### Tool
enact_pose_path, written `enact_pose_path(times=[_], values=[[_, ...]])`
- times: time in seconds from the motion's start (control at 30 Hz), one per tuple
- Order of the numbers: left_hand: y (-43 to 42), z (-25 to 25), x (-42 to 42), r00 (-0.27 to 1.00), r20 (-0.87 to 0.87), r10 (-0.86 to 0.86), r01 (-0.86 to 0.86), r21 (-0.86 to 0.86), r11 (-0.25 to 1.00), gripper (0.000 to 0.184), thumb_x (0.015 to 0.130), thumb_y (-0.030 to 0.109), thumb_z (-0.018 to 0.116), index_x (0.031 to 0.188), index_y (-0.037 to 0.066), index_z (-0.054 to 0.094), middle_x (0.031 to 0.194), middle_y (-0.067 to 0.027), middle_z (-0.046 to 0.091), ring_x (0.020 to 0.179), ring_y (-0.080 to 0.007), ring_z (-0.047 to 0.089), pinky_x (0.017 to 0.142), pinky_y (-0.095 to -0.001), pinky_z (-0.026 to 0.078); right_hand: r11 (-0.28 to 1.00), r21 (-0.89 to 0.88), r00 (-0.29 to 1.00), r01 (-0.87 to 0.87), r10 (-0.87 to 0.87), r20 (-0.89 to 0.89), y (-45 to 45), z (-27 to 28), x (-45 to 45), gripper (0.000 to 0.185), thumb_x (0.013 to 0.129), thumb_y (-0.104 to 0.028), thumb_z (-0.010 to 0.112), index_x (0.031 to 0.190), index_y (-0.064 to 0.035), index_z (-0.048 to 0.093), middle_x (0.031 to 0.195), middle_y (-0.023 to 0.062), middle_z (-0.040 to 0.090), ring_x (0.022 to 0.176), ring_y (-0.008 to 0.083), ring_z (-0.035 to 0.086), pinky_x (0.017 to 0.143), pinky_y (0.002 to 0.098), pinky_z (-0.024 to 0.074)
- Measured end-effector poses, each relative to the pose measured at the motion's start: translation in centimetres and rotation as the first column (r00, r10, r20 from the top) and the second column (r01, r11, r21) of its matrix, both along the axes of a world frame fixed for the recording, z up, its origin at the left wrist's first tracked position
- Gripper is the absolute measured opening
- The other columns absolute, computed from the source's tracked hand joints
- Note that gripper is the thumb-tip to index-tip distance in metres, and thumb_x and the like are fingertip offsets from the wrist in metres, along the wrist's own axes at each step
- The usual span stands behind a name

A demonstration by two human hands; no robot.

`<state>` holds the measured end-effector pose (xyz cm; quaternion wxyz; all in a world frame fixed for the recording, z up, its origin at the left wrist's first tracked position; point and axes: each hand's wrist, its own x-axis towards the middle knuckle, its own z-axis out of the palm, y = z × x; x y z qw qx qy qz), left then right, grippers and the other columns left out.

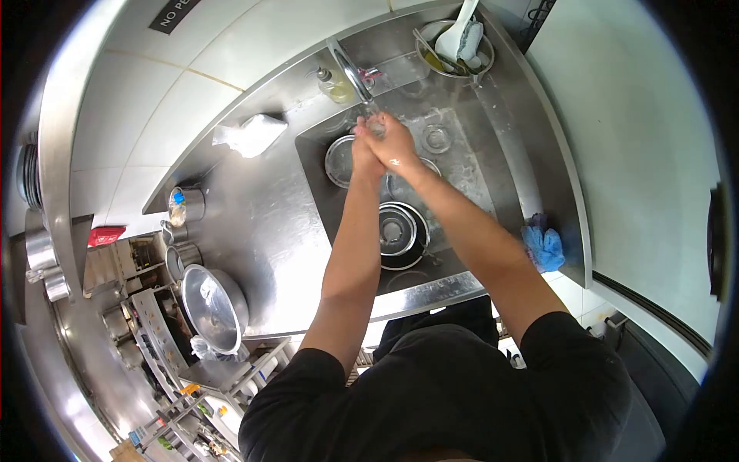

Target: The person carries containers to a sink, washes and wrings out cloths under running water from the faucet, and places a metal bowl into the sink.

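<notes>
Under the spout of the faucet [351,71], my left hand [366,158] and my right hand [394,144] are pressed against each other, wet and cupped. Water runs from the spout onto them. Neither hand shows an object in it; the fingers partly hide one another. Below them in the sink [473,165] lie a round lid or dish [339,162] at the left, a small clear round dish [436,138] at the right and stacked round bowls [396,231] nearer my body.
A soap bottle [336,86] stands left of the faucet. A metal bowl with utensils [454,48] sits at the back right. Blue cloth or gloves [543,245] lie on the right edge. A white bag [252,135] and a large steel bowl [212,308] are at left.
</notes>
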<state>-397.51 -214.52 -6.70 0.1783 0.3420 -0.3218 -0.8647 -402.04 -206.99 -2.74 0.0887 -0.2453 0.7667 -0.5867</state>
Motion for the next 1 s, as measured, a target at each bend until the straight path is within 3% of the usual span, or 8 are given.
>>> enact_pose_path(times=[0.07, 0.17, 0.3, 0.4, 0.6, 0.83, 0.9, 1.0], values=[[0.3, 0.4, -0.1, 0.991, -0.134, -0.008, 0.029, 0.155, 0.987, 0.043, 0.104, 0.041, 0.052, 0.128, 0.005, 0.057, 0.121, -0.0111, 0.063, 0.108, -0.0278, 0.064, 0.090, -0.0420, 0.054, 0.992, 0.118, 0.999, -0.038, 0.033, 0.042, 0.2, 1.0, -0.3, 0.035, 0.095, -0.036, 0.064, 0.103, -0.0021, 0.069, 0.104, 0.0235, 0.070, 0.101, 0.0418, 0.066, 0.084, 0.0445, 0.0523], [3.2, 8.2, -0.2, 0.936, 0.334, -0.110, 0.151, -0.098, 0.984, 0.040, 0.098, 0.035, 0.062, 0.121, 0.003, 0.060, 0.111, -0.0107, 0.066, 0.102, -0.0271, 0.066, 0.083, -0.0397, 0.054, 0.988, 0.058, 0.984, -0.144, 0.136, 0.118, 0.8, -1.8, -4.5, 0.048, 0.099, -0.046, 0.053, 0.101, -0.0008, 0.071, 0.099, 0.0263, 0.069, 0.101, 0.0425, 0.066, 0.090, 0.0455, 0.0507], [0.7, 7.2, 0.3, 0.931, 0.019, -0.365, 0.364, 0.033, 0.931, 0.032, 0.088, 0.019, 0.071, 0.115, 0.003, 0.064, 0.101, -0.0104, 0.070, 0.091, -0.0267, 0.068, 0.080, -0.0392, 0.055, 0.924, 0.352, 0.970, -0.149, 0.068, 0.232, 1.2, -3.7, -7.6, 0.075, 0.099, -0.066, 0.036, 0.092, -0.0028, 0.076, 0.103, 0.0247, 0.071, 0.106, 0.0411, 0.066, 0.095, 0.0463, 0.0478], [-1.1, 7.7, 0.4, 0.928, -0.029, -0.373, 0.373, 0.029, 0.927, 0.030, 0.087, 0.012, 0.068, 0.114, 0.001, 0.062, 0.102, -0.0117, 0.069, 0.091, -0.0271, 0.068, 0.082, -0.0401, 0.056, 0.911, 0.065, 0.806, -0.408, 0.326, 0.495, 2.2, -7.1, -7.8, 0.079, 0.097, -0.072, 0.033, 0.109, -0.0055, 0.073, 0.115, 0.0172, 0.071, 0.113, 0.0340, 0.065, 0.096, 0.0432, 0.0482], [-2.5, 8.1, 0.5, 0.921, -0.177, -0.347, 0.361, 0.054, 0.931, 0.033, 0.088, 0.004, 0.059, 0.121, 0.003, 0.056, 0.117, -0.0127, 0.063, 0.106, -0.0273, 0.064, 0.093, -0.0412, 0.053, 0.818, -0.574, 0.083, -0.042, 0.575, 0.814, 4.6, -2.1, -3.6, 0.064, 0.098, -0.061, 0.049, 0.134, -0.0088, 0.056, 0.128, 0.0088, 0.065, 0.108, 0.0293, 0.066, 0.095, 0.0422, 0.0510], [-2.5, 6.4, 1.3, 0.973, -0.189, -0.133, 0.157, 0.121, 0.980, 0.033, 0.098, 0.023, 0.055, 0.127, 0.007, 0.057, 0.125, -0.0104, 0.063, 0.116, -0.0260, 0.061, 0.102, -0.0412, 0.049, 0.828, -0.515, 0.640, 0.224, 0.274, 0.718, -0.4, -1.6, -4.2, 0.034, 0.090, -0.031, 0.072, 0.108, -0.0023, 0.064, 0.103, 0.0123, 0.071, 0.094, 0.0265, 0.070, 0.083, 0.0382, 0.0545], [-1.6, 3.5, 0.4, 0.994, -0.064, -0.091, 0.101, 0.163, 0.981, 0.043, 0.101, 0.040, 0.055, 0.132, 0.010, 0.059, 0.129, -0.0084, 0.064, 0.119, -0.0225, 0.060, 0.103, -0.0403, 0.047, 0.952, -0.306, 0.939, 0.004, 0.102, 0.330, -0.8, 0.7, -2.1, 0.030, 0.090, -0.029, 0.072, 0.102, -0.0039, 0.063, 0.101, 0.0140, 0.070, 0.093, 0.0287, 0.069, 0.083, 0.0408, 0.0536], [0.3, 1.7, -0.2, 0.999, -0.008, -0.042, 0.043, 0.053, 0.998, 0.043, 0.100, 0.040, 0.057, 0.132, 0.010, 0.058, 0.128, -0.0083, 0.064, 0.120, -0.0236, 0.059, 0.103, -0.0408, 0.046, 0.996, 0.001, 0.993, -0.085, 0.084, -0.077, -0.7, 1.2, -0.3, 0.041, 0.088, -0.038, 0.070, 0.110, -0.0035, 0.063, 0.105, 0.0223, 0.069, 0.098, 0.0442, 0.066, 0.085, 0.0479, 0.0510]])
